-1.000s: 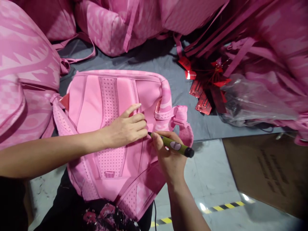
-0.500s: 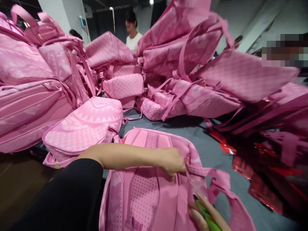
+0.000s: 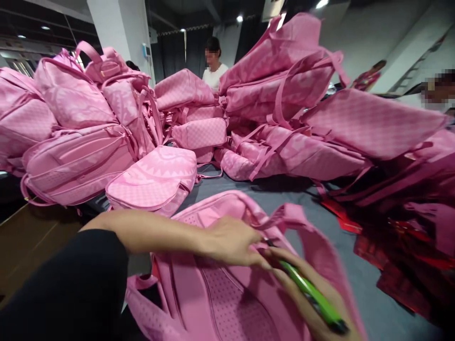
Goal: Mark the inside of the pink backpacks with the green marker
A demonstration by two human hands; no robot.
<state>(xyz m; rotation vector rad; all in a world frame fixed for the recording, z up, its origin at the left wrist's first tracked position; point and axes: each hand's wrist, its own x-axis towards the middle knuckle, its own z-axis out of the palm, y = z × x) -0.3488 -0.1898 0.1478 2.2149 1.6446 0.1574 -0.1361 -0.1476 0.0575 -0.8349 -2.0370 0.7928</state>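
A pink backpack [image 3: 245, 279] lies in front of me with its padded, dotted back panel facing up. My left hand [image 3: 234, 241] reaches across it, fingers closed on the fabric near the base of a shoulder strap [image 3: 316, 241]. Close beside it, my right hand [image 3: 302, 284] is wrapped round a slim green tool with black ends [image 3: 313, 293]. The tool's dark tip meets the bag at my left fingertips. What exactly is pinched there is hidden by the fingers.
Pink backpacks are heaped on the left [image 3: 78, 166] and across the back [image 3: 277, 90]. Another bag [image 3: 152, 177] lies just beyond my left forearm. Red packets [image 3: 377, 255] lie on the grey table cover [image 3: 359, 284] at right. A cardboard box [image 3: 31, 251] stands at lower left. People are in the background.
My right hand with the green tool has moved up and left to meet my left hand. The backpack has turned and tilted under them. The view has shifted.
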